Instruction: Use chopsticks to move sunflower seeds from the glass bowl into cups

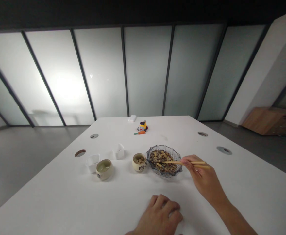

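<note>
My right hand (199,176) grips a pair of wooden chopsticks (174,162), whose tips reach into a scalloped glass bowl (176,153). Striped sunflower seeds (167,167) mixed with peanuts (159,165) fill that bowl. Whether the tips pinch anything is too small to tell. My left hand (160,213) lies on the white table in front of the bowl, palm down, fingers slightly bent and apart, with nothing visible in it. Just left of the glass bowl sits a small cream cup (139,166) with dark lettering and peanuts inside.
Farther left stand a second cream cup (104,169) and two clear plastic containers (92,163). A yellow toy vehicle (143,126), an orange carrot-shaped piece (141,133) and a white box-like device (132,118) lie toward the far edge of the table (103,205). Round holes pierce the tabletop on both sides.
</note>
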{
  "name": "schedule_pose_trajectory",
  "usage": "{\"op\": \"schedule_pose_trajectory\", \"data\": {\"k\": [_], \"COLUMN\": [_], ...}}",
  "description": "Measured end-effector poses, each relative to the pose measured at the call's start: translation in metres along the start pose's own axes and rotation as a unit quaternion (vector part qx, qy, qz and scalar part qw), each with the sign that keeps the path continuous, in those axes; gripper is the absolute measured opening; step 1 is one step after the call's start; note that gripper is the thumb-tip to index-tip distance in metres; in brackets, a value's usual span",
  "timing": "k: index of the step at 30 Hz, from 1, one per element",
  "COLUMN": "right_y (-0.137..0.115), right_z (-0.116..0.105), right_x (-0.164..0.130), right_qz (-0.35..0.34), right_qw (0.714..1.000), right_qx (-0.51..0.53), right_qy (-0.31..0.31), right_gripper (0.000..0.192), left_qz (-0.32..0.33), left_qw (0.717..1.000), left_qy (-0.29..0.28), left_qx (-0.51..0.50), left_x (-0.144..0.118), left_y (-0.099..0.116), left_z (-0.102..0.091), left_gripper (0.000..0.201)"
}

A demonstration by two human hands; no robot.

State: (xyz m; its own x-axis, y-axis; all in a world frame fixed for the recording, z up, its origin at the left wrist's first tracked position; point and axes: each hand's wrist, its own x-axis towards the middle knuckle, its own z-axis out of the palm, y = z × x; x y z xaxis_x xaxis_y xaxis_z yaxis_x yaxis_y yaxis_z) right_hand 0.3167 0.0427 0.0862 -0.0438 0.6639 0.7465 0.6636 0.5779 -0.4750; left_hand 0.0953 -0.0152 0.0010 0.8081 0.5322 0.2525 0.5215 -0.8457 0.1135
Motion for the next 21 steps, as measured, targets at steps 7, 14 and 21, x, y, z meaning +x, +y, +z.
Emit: {"op": "schedule_pose_trajectory", "data": {"k": [7, 14, 21], "right_y": [0.001, 0.000, -0.004], "right_z": [0.010, 0.001, -0.019], "right_x": [-0.005, -0.004, 0.001], "right_qz": [-0.033, -0.013, -0.008], "right_qw": [0.998, 0.997, 0.997], "right_qx": [0.053, 0.034, -0.027], "right_qy": [0.008, 0.072, 0.069], "right_gripper": [0.021, 0.022, 0.038], "left_qz": [0.006, 0.019, 0.030], "left_qw": [1.000, 0.999, 0.996], "left_qy": [0.019, 0.031, 0.073], "left_qx": [0.007, 0.024, 0.042], "left_x": [-0.001, 0.000, 0.001], "left_y": [-0.001, -0.003, -0.006], "left_z": [0.006, 0.007, 0.012], "left_gripper": [0.041, 0.042, 0.019]}}
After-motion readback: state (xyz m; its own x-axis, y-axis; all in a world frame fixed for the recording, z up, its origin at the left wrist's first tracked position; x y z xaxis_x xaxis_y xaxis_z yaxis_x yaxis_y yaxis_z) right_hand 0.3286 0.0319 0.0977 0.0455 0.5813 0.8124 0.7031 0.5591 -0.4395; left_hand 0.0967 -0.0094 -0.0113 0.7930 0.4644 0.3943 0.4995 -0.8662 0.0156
